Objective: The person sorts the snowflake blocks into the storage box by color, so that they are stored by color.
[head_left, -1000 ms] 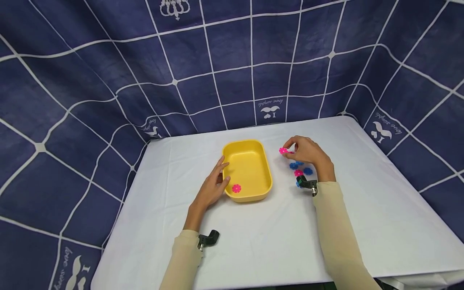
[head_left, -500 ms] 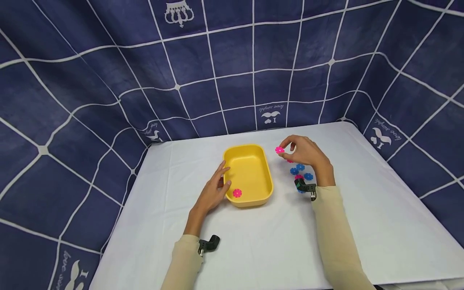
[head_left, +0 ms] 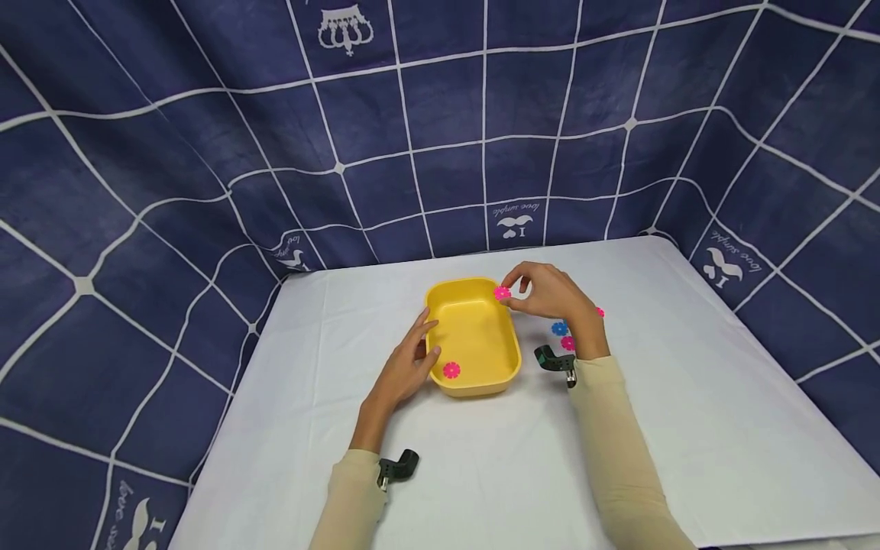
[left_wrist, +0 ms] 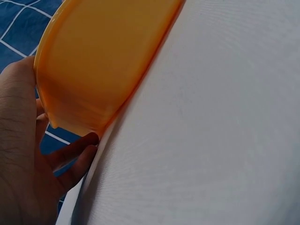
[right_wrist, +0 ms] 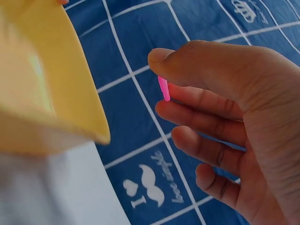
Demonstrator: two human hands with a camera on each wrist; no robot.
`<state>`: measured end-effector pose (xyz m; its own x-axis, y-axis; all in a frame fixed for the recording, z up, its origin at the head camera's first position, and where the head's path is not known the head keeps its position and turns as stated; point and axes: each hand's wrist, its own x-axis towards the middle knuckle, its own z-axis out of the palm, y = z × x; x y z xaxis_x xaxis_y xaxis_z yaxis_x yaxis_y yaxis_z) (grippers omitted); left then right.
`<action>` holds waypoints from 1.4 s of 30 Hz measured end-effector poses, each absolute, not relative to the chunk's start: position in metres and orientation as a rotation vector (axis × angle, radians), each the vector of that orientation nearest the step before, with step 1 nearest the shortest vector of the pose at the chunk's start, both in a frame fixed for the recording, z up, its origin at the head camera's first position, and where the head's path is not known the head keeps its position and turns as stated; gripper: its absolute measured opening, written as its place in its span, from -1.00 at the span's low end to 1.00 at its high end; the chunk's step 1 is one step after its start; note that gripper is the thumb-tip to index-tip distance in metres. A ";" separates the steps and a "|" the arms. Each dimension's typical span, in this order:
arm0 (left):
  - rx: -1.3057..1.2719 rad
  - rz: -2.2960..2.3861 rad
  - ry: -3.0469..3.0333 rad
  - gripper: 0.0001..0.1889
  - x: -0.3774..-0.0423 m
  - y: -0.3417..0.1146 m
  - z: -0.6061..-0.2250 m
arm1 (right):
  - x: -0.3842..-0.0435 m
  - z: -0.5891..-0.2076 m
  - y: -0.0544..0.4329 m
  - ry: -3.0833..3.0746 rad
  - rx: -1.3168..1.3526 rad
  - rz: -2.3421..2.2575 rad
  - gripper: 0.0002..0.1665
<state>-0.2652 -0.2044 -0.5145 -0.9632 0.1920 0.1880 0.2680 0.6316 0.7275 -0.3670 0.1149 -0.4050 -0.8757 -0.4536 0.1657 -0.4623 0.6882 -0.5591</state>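
A yellow tray (head_left: 474, 347) lies on the white-covered table, with one pink flower-shaped disc (head_left: 451, 370) in its near left corner. My left hand (head_left: 406, 365) holds the tray's left side; thumb and index finger reach the rim, and other fingers sit against the outer wall in the left wrist view. Between thumb and fingertips, my right hand (head_left: 546, 292) pinches another pink flower-shaped disc (head_left: 503, 293) at the tray's far right rim. The right wrist view shows this held disc (right_wrist: 163, 88) edge-on.
Right of the tray lie a blue disc (head_left: 560, 328) and a pink disc (head_left: 567, 343), with another pink one (head_left: 600, 312) peeking out past the right wrist. The right arm hides part of this area. A blue checked curtain (head_left: 440, 153) rises behind the table.
My right hand has moved left with the pink flower-shaped disc, from above the loose discs to the tray's rim. My left hand stays at the tray. The head view has shifted slightly.
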 end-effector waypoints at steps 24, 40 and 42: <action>-0.414 -1.245 -2.770 -0.37 -0.268 -0.204 -0.509 | -0.365 -0.405 0.057 -2.864 0.977 0.927 -0.58; -0.404 -1.198 -2.777 -0.37 -0.266 -0.210 -0.512 | -0.375 -0.409 0.017 -3.014 1.275 0.581 -0.67; -0.408 -1.201 -2.776 -0.37 -0.265 -0.211 -0.512 | -0.377 -0.410 0.012 -3.024 1.326 0.519 -0.68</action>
